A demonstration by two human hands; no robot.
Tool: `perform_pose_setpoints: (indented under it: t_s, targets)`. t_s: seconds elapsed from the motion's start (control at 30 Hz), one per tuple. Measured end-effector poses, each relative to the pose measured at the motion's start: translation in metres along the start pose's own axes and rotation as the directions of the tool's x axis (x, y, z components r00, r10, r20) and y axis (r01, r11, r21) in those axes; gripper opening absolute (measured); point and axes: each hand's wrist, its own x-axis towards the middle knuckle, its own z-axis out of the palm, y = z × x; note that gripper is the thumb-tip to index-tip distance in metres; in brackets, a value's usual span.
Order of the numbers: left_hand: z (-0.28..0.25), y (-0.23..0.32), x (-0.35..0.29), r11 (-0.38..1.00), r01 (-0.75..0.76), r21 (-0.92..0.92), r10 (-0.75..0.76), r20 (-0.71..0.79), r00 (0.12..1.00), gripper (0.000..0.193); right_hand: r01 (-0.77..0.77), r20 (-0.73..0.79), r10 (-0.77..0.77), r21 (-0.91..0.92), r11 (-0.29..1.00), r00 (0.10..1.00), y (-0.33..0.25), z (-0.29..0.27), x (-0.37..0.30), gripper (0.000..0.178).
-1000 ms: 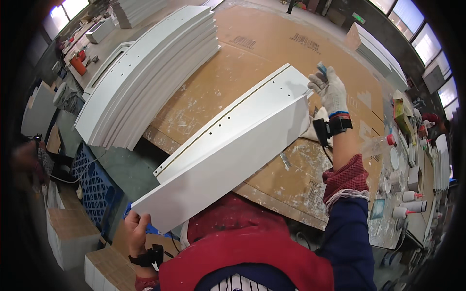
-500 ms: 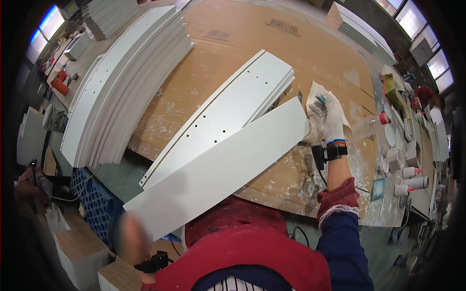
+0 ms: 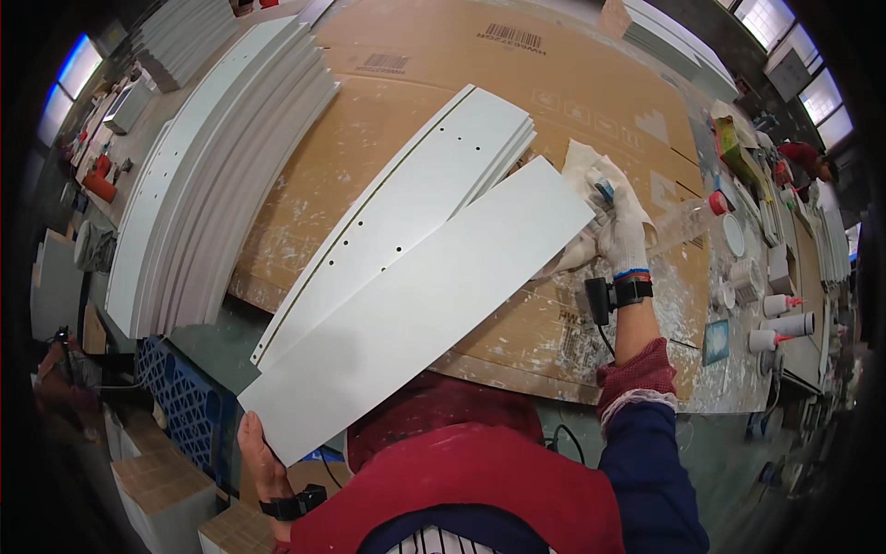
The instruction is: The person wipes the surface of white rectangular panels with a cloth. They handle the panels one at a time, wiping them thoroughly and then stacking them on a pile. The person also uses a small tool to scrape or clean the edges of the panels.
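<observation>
We have a drilled stack [image 3: 217, 175] by the left edge of the worktop [image 3: 724, 392], one plain panel [image 3: 415, 309] unstacked, near end clasped in our left grip [image 3: 265, 459]; right grip [image 3: 620, 220] half-curled, hold unclear.

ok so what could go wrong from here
If the left hand loses its grip, the plain white panel might drop: its near end reaches past the edge of the cardboard. It overlaps the drilled panel in view, so rubbing could scuff them. The clear bottle near the right hand might get knocked.
</observation>
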Motion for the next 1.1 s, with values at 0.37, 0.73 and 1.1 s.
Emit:
perform_pose_setpoints:
  t_s: [0.37, 0.73, 1.1]
  targets:
    - [0.000, -0.004, -0.002, 1.000, -0.010, -0.016, 0.010, -0.008, 1.000, 0.032, 0.238, -0.030, -0.240, -0.049, 0.970, 0.970, 0.027, -0.019, 0.003, 0.026]
    - [0.017, -0.003, -0.007, 0.989, -0.097, 0.109, 0.102, -0.044, 0.994, 0.027, 0.383, 0.397, -0.580, -0.911, -0.153, 0.711, 0.019, -0.016, -0.018, 0.042]
    - [-0.006, -0.029, 0.000, 0.548, -0.511, 0.662, 0.538, 0.189, 0.821, 0.027, 0.340, 0.333, -0.579, -0.935, -0.102, 0.744, 0.021, 0.018, -0.080, 0.022]
